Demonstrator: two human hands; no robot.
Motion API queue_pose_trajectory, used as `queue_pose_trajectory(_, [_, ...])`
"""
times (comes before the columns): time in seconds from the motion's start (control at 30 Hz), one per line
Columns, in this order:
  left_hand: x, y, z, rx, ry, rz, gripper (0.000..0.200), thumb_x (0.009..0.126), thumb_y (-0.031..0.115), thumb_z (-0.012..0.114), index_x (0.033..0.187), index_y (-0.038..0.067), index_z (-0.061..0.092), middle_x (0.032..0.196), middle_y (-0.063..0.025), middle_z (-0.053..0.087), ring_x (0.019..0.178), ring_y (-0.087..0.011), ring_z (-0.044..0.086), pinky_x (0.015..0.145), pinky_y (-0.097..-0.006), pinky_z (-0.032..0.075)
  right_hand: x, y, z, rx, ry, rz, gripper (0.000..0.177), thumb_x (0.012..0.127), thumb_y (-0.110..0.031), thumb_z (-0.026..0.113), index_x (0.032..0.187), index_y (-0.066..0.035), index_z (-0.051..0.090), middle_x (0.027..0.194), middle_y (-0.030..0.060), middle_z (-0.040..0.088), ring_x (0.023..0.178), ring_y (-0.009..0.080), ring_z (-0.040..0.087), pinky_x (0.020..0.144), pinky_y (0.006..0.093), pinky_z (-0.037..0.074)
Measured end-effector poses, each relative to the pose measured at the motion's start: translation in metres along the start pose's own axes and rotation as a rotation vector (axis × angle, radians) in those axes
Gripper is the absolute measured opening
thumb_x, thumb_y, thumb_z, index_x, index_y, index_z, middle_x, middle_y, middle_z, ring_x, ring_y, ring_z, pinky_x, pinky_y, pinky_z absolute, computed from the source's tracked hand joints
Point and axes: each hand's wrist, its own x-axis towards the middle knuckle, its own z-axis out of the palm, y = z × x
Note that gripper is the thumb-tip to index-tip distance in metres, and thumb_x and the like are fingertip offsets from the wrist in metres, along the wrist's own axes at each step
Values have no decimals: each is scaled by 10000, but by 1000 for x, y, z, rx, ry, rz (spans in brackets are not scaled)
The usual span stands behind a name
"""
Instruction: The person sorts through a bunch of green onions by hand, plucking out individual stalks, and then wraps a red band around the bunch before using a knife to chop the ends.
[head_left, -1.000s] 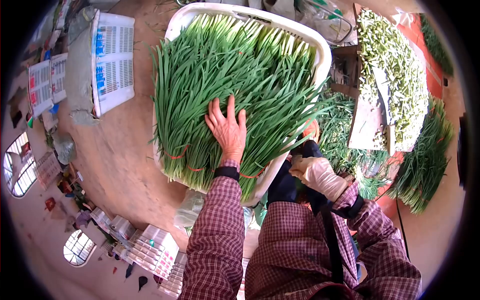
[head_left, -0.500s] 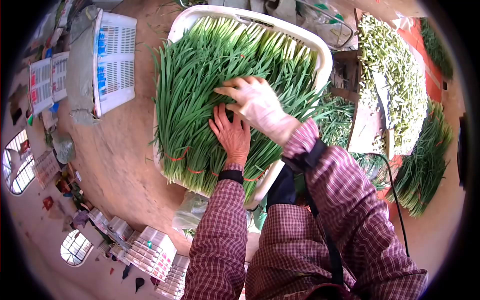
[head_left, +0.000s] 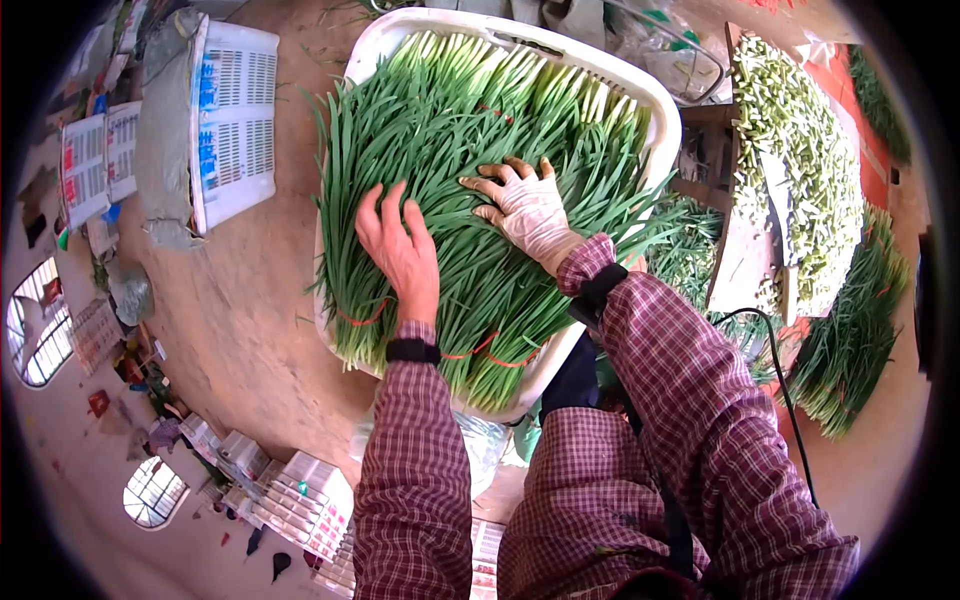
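A white crate [head_left: 665, 115] is packed with long green stalks [head_left: 420, 140], pale at the far and near ends. Red bands ring the bundles along the near side. My left hand [head_left: 400, 245], bare, rests on the leaves at the left of the crate with its fingers apart. To its right, my right hand [head_left: 525, 210] wears a pale glove and lies on the leaves near the middle, fingers spread. Neither hand holds anything. The two hands do not touch.
At the right, a knife [head_left: 778, 210] lies on a board [head_left: 740, 260] beside a heap of cut stalk pieces [head_left: 815, 180]. More green bundles [head_left: 850, 330] lie beyond. A white basket [head_left: 237, 125] stands at the left. A black cable [head_left: 785, 400] hangs near my right sleeve.
My left hand has moved left, away from my right hand. My right hand has shifted slightly right and its fingers have spread. The crate appears a little further right in view.
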Motion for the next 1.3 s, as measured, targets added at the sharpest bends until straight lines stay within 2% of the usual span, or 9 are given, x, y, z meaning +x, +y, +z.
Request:
queue_pose_trajectory(0.13, [4,-12,32,318,-99,234,276,908,213,580,1149,94,641,1296,-120,488,1243,-320,417,1058,-474,300,-2,1,2,-9,25,1,451,905,-430,570,1345,-352,509,1344,-13,514,1305,268,407,1085,639,234])
queue_pose_trajectory(0.27, [-35,-3,57,369,-197,149,379,912,256,564,1265,124,525,1325,-92,457,1291,-292,391,1092,-542,248,-6,5,4,20,30,-6,466,887,-390,604,1341,-352,509,1350,-14,508,1309,274,403,1078,645,240])
queue_pose_trajectory(0.4, [-40,0,62,336,-185,114,355,925,272,554,1247,124,538,1322,-100,464,1305,-311,381,1074,-584,248,-6,13,-17,149,-100,44,474,847,-354,668,1302,-272,566,1316,16,542,1277,279,442,1092,552,274])
queue_pose_trajectory(0.47, [-42,-1,62,342,-185,129,358,924,273,557,1249,124,538,1322,-99,461,1305,-310,380,1073,-586,247,3,21,-39,456,23,123,306,850,-301,676,1131,-181,688,1108,95,655,1040,295,607,940,431,453])
queue_pose_trajectory(0.57, [-44,-2,64,378,-182,142,373,916,270,567,1265,144,529,1317,-80,451,1303,-288,375,1089,-562,242,35,24,-59,446,263,163,162,858,-223,678,981,-131,729,941,115,687,873,293,664,782,395,528])
queue_pose_trajectory(0.6, [-44,-3,65,382,-183,141,373,916,270,566,1266,144,528,1319,-80,448,1306,-287,372,1090,-561,240,46,26,-59,452,299,154,168,880,-176,670,1013,-84,715,903,96,692,775,220,669,728,327,534])
queue_pose_trajectory(0.8, [-43,-2,66,417,-196,123,375,924,274,554,1273,140,520,1324,-84,439,1319,-285,356,1095,-557,226,105,28,-26,718,268,116,166,888,-57,623,1035,-34,696,811,67,667,667,118,564,664,264,500])
queue_pose_trajectory(1.13, [-46,-3,66,416,-209,110,373,945,278,528,1288,133,511,1339,-85,423,1330,-291,342,1100,-561,208,112,29,-6,791,195,106,159,838,-88,691,994,-59,706,946,71,666,832,191,678,752,300,541])
queue_pose_trajectory(1.3, [-46,-2,67,433,-218,101,374,941,279,535,1288,139,512,1340,-77,419,1330,-283,341,1102,-559,207,111,26,-8,541,220,77,125,844,-84,665,965,-58,685,924,80,650,833,240,668,759,318,540])
